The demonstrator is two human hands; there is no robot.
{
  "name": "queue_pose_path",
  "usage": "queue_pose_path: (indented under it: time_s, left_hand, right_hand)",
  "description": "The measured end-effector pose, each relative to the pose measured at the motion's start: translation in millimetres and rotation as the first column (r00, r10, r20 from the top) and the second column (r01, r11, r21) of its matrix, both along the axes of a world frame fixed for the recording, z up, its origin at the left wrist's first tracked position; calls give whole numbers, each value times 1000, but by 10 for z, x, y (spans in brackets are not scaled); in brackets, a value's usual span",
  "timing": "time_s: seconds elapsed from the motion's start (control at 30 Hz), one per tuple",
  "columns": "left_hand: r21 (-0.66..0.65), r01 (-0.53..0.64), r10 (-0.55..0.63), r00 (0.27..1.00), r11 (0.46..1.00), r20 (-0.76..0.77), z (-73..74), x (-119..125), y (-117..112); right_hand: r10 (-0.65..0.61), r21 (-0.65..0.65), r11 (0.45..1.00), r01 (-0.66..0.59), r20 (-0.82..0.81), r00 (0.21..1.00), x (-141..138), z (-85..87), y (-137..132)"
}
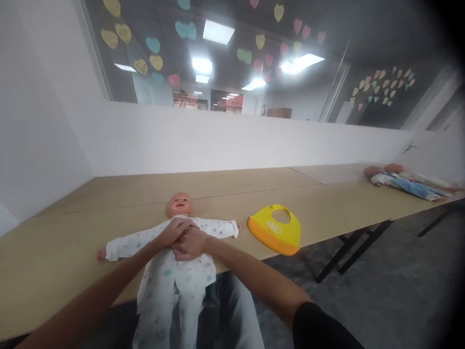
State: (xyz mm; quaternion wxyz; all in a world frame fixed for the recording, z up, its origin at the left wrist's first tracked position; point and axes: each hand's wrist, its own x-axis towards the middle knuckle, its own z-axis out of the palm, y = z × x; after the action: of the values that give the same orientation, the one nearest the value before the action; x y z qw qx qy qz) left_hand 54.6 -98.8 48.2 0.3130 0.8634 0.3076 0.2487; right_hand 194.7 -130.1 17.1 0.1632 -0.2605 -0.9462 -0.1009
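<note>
A baby doll [179,204] lies on its back with arms spread, dressed in a white printed top [134,242] and matching trousers [191,310]. Its legs hang past the table's front edge towards my lap. Both of my hands meet at the doll's chest. My left hand [176,231] is closed at the front of the top, its fingers reaching against the other hand. Beside it, my right hand [192,242] is also closed on the cloth, with its fingertips partly hidden. To the right, a yellow and orange bib [276,230] rests with its lower corner over the table edge.
The long wooden table [225,201] runs along a white wall under a window with heart-shaped notes. Further dolls [403,182] in clothes lie at its far right end. Dark metal table legs [354,252] stand below on the right. A wall borders the left side.
</note>
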Motion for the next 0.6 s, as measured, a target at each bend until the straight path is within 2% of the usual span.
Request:
queue_pose_path:
  time_s: [0.07, 0.13, 0.2, 0.27, 0.3, 0.33, 0.37, 0.43, 0.53, 0.57, 0.6]
  left_hand:
    - [71, -96, 94, 995, 993, 35, -12, -11, 27]
    - [120, -113, 113, 994, 986, 7, -56, -2, 54]
    - [141, -63, 73, 995, 988, -72, -110, 17, 68]
    - [175, -29, 50, 991, 984, -121, -159, 30, 67]
    - [195, -20, 45, 991, 981, -126, -180, 31, 63]
    - [213, -11, 38, 991, 977, -124, -200, 30, 58]
    - [230, -3, 31, 992, 973, -119, -218, 27, 51]
    - [260, 8, 20, 994, 966, -105, -251, 18, 36]
    - [296, 11, 18, 996, 955, -93, -295, 10, 12]
    - [308, 13, 15, 996, 951, -88, -309, 8, 4]
    - [320, 14, 12, 997, 947, -79, -323, 5, -4]
  right_hand:
    - [56, 94, 994, -51, -50, 997, 163, 164, -146]
    - [33, 70, 997, -23, -152, 988, 512, 309, -282]
    - [-87, 4, 996, 90, -219, 972, 1060, 398, -371]
    - [-324, -82, 946, 314, -292, 900, 1758, 404, -408]
    - [-468, -148, 883, 445, -335, 818, 2133, 377, -415]
    - [-614, -237, 788, 569, -364, 700, 2505, 335, -421]
    - [-752, -321, 655, 684, -363, 550, 2859, 280, -430]
    - [-938, -434, 341, 834, -218, 270, 3471, 153, -466]
    - [-993, -422, 77, 903, -110, 34, 4084, -49, -554]
    - [-998, -403, 4, 915, -63, -23, 4210, -113, -580]
    - [-999, -392, -39, 919, -15, -49, 4305, -173, -599]
